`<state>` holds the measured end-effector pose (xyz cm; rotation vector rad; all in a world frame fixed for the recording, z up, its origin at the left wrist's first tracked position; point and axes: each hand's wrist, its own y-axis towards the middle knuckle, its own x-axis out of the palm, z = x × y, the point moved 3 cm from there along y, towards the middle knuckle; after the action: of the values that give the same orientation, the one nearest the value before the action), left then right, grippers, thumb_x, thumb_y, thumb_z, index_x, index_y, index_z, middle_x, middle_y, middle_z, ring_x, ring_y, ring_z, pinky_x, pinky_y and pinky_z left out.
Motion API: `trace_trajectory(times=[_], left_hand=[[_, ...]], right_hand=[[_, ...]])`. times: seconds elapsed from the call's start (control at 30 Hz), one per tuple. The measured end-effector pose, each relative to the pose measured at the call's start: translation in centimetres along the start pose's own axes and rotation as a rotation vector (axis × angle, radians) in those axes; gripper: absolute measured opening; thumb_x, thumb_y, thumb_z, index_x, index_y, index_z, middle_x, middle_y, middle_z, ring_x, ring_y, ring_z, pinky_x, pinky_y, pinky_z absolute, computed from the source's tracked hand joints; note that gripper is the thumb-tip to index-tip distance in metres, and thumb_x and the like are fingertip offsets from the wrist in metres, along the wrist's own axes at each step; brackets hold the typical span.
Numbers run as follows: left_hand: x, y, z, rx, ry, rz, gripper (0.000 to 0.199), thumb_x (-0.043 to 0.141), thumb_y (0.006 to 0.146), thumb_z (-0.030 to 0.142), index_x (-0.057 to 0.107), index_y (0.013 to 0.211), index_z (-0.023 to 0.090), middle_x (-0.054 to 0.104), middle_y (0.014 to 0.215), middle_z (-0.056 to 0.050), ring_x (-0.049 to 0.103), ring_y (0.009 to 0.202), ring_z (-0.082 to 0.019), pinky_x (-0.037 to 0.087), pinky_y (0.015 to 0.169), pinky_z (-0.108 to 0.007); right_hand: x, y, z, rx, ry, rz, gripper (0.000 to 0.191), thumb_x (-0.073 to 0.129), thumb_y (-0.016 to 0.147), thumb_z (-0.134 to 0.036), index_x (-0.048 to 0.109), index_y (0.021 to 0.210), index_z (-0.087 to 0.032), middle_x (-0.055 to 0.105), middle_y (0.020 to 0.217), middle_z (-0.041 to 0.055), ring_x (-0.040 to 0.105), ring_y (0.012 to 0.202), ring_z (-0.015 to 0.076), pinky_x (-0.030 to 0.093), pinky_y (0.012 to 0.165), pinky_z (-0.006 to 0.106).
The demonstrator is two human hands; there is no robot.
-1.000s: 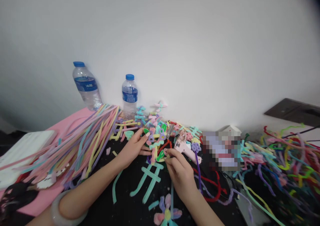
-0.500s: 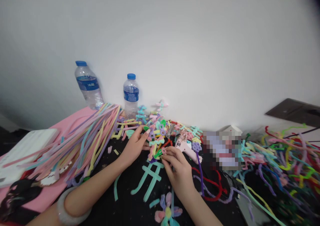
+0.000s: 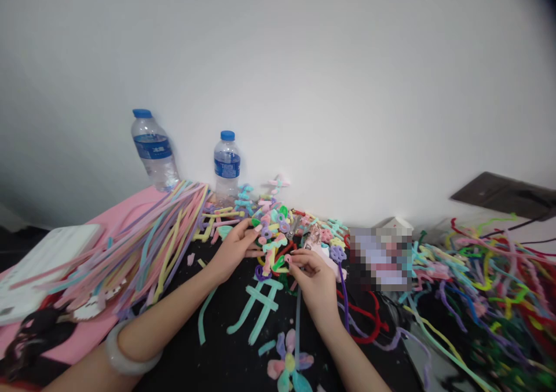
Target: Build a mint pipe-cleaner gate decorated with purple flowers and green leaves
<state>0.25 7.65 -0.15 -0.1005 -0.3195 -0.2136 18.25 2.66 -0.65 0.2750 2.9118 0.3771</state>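
A multicoloured pipe cleaner craft (image 3: 274, 246), with pastel strips, curls and green leaf shapes, is between my two hands over the black table. My left hand (image 3: 237, 248) grips its left side, thumb and forefinger near a green leaf at the top. My right hand (image 3: 313, 275) is closed at the lower right, fingertips pinched at a small pink curl (image 3: 288, 259) beside a green leaf shape. Just below lies a mint green pipe cleaner lattice (image 3: 262, 304). A pastel pipe cleaner flower (image 3: 289, 362) lies nearer me. Behind my right hand, a pink glue gun (image 3: 326, 259) is partly hidden.
Two water bottles (image 3: 154, 151) stand by the wall. A bundle of pastel pipe cleaners (image 3: 167, 235) and a white box-like object (image 3: 41, 264) lie on the left. Tangled coloured pipe cleaners (image 3: 490, 288) fill the right, past a blurred-out patch. A purple flower (image 3: 337, 254) lies near my right hand.
My right fingers have shifted slightly and stay at the pink curl. The craft is turned a little, and my left hand keeps its hold. The whole view has moved slightly.
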Motion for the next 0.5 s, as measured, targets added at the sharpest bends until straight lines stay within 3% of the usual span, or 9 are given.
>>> trace_trajectory(times=[0.1,0.3,0.37,0.5], left_hand=[[0.0,0.0,0.2,-0.001,-0.015,-0.014,0.028,0.062,0.079,0.040,0.050,0.096,0.022,0.058,0.075,0.004,0.064,0.066,-0.012,0.057,0.067,-0.028],[0.5,-0.3,0.2,-0.032,-0.094,-0.034,0.029,0.060,0.079,0.040,0.045,0.099,0.023,0.058,0.077,0.004,0.067,0.066,-0.014,0.056,0.068,-0.031],[0.5,-0.5,0.0,-0.020,-0.069,0.017,0.031,0.058,0.079,0.042,0.043,0.100,0.025,0.058,0.078,0.004,0.066,0.062,-0.014,0.056,0.064,-0.031],[-0.4,-0.6,0.1,0.145,0.256,0.276,0.030,0.048,0.082,0.046,0.046,0.102,0.024,0.058,0.074,0.004,0.059,0.049,-0.012,0.051,0.049,-0.026]], right_hand=[[-0.1,0.1,-0.4,-0.017,-0.005,0.035,0.020,0.070,0.070,-0.035,0.069,0.067,-0.015,0.064,0.088,0.0118,0.066,0.074,0.0237,0.058,0.052,0.032],[0.3,0.1,-1.2,-0.050,-0.016,0.080,0.019,0.068,0.072,-0.033,0.066,0.066,-0.015,0.064,0.084,0.0123,0.065,0.075,0.0239,0.057,0.056,0.034],[0.8,0.2,-1.5,-0.059,-0.024,0.079,0.019,0.068,0.073,-0.031,0.065,0.065,-0.015,0.064,0.081,0.0120,0.065,0.074,0.0240,0.056,0.057,0.034],[2.9,0.2,-2.1,-0.004,0.036,0.014,0.016,0.068,0.071,-0.028,0.059,0.065,-0.016,0.064,0.075,0.0062,0.064,0.063,0.0179,0.054,0.056,0.029]])
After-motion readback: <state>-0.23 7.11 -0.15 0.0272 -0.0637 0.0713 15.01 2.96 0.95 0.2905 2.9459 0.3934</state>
